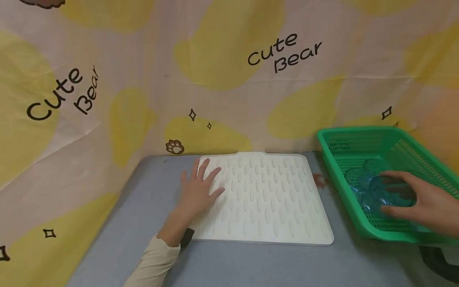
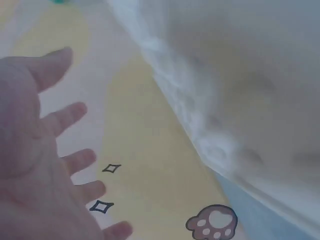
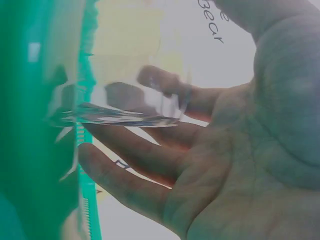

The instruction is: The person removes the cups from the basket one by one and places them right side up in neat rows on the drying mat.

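Observation:
My right hand (image 1: 430,203) reaches into a green plastic basket (image 1: 401,236) and holds a clear glass (image 1: 391,193) between thumb and fingers. In the right wrist view the fingers lie along that glass (image 3: 125,117), close to the basket wall. Several more clear glasses (image 1: 355,177) sit inside the basket, partly hidden behind the held one. On the left, my left hand (image 1: 197,191) is spread with straight fingers over the left edge of a white ridged draining mat (image 1: 265,199). Whether its fingertips touch the mat, I cannot tell.
The mat lies on a grey table (image 1: 272,263), its back edge close to a yellow-and-pink patterned cloth (image 1: 222,99) hung behind and to the left. To the mat's right stands the basket. A black strap-like object (image 1: 439,265) shows below the basket.

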{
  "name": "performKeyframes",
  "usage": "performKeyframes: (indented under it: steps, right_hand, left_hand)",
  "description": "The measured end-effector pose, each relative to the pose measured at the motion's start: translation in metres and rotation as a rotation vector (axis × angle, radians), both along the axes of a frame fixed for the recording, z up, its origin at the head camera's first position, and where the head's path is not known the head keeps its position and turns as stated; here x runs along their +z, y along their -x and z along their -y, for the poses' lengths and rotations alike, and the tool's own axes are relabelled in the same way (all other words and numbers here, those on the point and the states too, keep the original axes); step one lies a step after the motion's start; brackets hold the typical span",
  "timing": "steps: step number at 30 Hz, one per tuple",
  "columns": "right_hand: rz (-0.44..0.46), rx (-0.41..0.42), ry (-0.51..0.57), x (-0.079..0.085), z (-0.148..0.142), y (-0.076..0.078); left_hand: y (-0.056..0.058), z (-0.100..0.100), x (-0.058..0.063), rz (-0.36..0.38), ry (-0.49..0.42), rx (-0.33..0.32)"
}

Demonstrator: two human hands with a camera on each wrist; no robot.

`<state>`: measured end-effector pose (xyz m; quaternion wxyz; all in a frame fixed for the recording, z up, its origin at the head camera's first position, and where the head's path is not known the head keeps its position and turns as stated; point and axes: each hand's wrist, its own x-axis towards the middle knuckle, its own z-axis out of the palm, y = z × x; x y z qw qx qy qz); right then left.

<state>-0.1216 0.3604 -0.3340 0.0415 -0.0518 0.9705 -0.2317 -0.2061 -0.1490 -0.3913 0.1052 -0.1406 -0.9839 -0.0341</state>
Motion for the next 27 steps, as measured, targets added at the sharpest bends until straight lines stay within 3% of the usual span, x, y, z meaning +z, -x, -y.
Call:
performKeyframes:
  steps: [6,10,14,21,23,27]
  right_hand:
    - [-0.101,-0.045,0.134,-0.005,-0.002,0.004]
    - [-0.186,-0.122,0.152,-0.031,-0.026,0.014]
    - [-0.254,-0.178,0.150,-0.053,-0.048,0.023]
    - [-0.237,-0.136,0.228,-0.045,-0.044,0.018]
    - [-0.274,-0.154,0.194,-0.048,-0.046,0.019]
    - [-0.267,-0.144,0.211,-0.038,-0.036,0.015]
  left_hand:
    - [-0.012,0.024,0.002,0.095,0.010,-0.142]
    - [-0.020,0.040,-0.002,0.210,0.039,-0.226]
    - [-0.027,0.050,-0.006,0.322,0.027,-0.247]
    - [-0.040,0.062,-0.009,0.434,-0.017,-0.277]
    - [-0.041,0.064,-0.010,0.454,-0.034,-0.296]
    - [-0.041,0.070,-0.011,0.515,-0.093,-0.312]
